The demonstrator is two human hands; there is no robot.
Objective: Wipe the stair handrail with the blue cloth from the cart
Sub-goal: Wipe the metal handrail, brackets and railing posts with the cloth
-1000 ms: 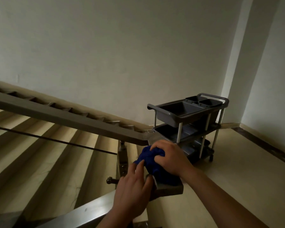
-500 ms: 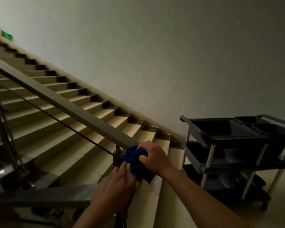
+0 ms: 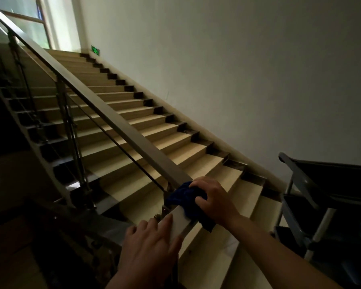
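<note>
Cloth (image 3: 182, 195) — blue, bunched up — at the low end of the handrail (image 3: 117, 124), at the joint between the long sloping run and the short flat end piece. Gripped by the right hand (image 3: 213, 200), with fingers (image 3: 202, 182) curled down over the folds and pressing them onto the top of the rail. One loose corner of the cloth hanging off the rail's right side, below the wrist.

Left hand (image 3: 150, 243) nearer the camera, laid flat on the pale end piece of the same rail. Fingers (image 3: 165, 224) nearly straight and slightly spread, tips short of the cloth and not touching it, thumb along the rail's right edge. Nothing held in it — only resting on the rail.

Above the hands, bare rail climbing up and to the left over metal posts (image 3: 69, 126), a thin dark bar running beneath it. Stairs (image 3: 146, 130) in tan stone rising beside it toward a bright window (image 3: 29, 24) at the top. Small green sign (image 3: 95, 50) low on the grey wall (image 3: 238, 69) near the landing.

Cart (image 3: 296, 178) at the right edge, dark and tiered, only partly in view, standing at the foot of the stairs and well apart from both hands.
</note>
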